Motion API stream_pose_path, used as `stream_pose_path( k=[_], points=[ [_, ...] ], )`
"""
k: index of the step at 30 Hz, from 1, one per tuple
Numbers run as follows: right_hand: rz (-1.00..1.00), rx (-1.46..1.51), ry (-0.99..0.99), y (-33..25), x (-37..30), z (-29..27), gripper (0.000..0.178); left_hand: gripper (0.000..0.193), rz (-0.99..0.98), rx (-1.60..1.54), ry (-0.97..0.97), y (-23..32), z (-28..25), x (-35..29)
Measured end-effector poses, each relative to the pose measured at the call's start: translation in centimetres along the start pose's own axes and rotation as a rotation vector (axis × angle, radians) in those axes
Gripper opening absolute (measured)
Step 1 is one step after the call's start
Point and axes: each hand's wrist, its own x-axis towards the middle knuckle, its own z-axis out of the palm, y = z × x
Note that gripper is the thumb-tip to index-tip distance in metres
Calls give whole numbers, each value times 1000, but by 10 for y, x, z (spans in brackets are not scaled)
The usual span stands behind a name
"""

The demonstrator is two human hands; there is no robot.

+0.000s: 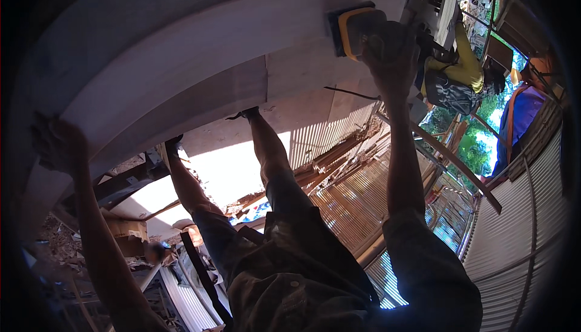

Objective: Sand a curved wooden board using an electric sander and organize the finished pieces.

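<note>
A large pale board (212, 35) with a curved edge stretches across the upper part of the view. My right hand (390, 53) is wrapped round a power sander (356, 28), dark with an orange-yellow band. The sander's pad lies against the board near its right end. At the far left, my left hand (59, 143) rests on the board with its fingers spread; it holds nothing I can see. Shadow hides part of those fingers.
A person (460, 78) in yellow trousers bends at the upper right. Below the board are my legs and a sunlit floor patch (224, 162). Loose wood strips (348, 153) and corrugated sheets (520, 217) lie or stand to the right. A dark cord (351, 93) hangs near my right forearm.
</note>
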Motion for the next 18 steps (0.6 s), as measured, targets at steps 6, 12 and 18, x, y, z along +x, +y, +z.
stream_pose_path(
  k=[6, 12, 18],
  points=[
    [-223, 232, -119, -86, -19, -17, 87, 52, -73, -76, -17, 15, -12, 6],
    [-467, 255, -166, -82, -15, -42, 89, 48, 64, -15, -2, -37, 14, 1],
    [-436, 42, -250, -21, -16, -63, 77, 49, 216, -41, 69, -105, 36, -1]
  ],
)
